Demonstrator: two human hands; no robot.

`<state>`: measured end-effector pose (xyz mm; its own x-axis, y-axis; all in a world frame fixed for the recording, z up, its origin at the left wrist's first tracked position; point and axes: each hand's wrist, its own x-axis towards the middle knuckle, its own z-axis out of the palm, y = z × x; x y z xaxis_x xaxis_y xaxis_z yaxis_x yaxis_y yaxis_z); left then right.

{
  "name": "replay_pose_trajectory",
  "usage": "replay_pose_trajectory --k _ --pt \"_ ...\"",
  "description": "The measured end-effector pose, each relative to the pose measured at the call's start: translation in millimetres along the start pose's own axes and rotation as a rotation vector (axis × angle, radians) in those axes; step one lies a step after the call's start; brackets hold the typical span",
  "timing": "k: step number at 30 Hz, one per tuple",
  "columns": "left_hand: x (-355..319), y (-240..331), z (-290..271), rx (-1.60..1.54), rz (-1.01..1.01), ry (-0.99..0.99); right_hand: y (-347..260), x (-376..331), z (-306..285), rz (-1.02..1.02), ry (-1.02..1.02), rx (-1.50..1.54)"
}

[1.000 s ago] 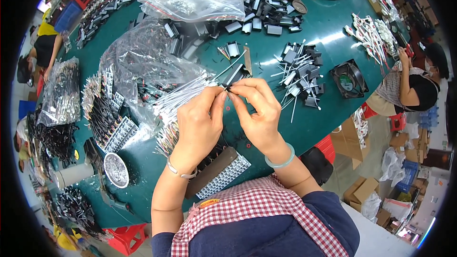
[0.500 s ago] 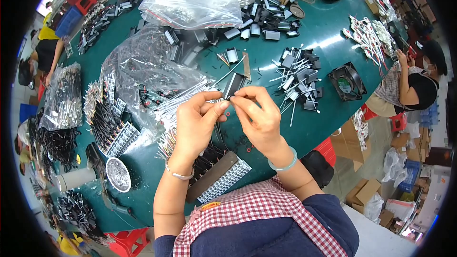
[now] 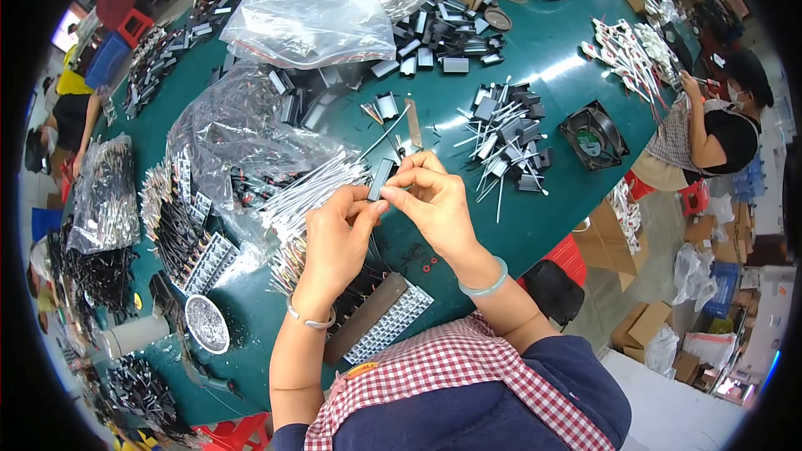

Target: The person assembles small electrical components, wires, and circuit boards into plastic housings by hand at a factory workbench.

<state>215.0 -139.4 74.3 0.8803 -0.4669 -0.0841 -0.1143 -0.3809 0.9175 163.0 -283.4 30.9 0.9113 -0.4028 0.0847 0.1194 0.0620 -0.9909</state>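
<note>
1. Head view, centre of the frame: the left hand is nearly closed, its thumb and fingertips pinching the lower end of a dark grey casing.
2. Head view, just right of that: the right hand has thumb and curled fingers drawn together on the casing's right side.
3. Head view: the casing is tilted over the green table; right of centre lie heaped casings and a black fan.

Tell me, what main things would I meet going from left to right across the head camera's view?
White cylinder → bowl of silvery bits → left hand → right hand → pile of black-and-silver pieces with white sticks → black fan → person in a black top.
</note>
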Motion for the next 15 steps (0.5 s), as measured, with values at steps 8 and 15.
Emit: replay_pose_trajectory --k 8,15 --pt "6 -16 12 0.100 -0.012 -0.026 -2 4 -20 -0.095 0.300 0.032" --pt "34 -28 22 0.132 0.119 -0.097 -49 40 -102 -0.484 0.505 -0.129"
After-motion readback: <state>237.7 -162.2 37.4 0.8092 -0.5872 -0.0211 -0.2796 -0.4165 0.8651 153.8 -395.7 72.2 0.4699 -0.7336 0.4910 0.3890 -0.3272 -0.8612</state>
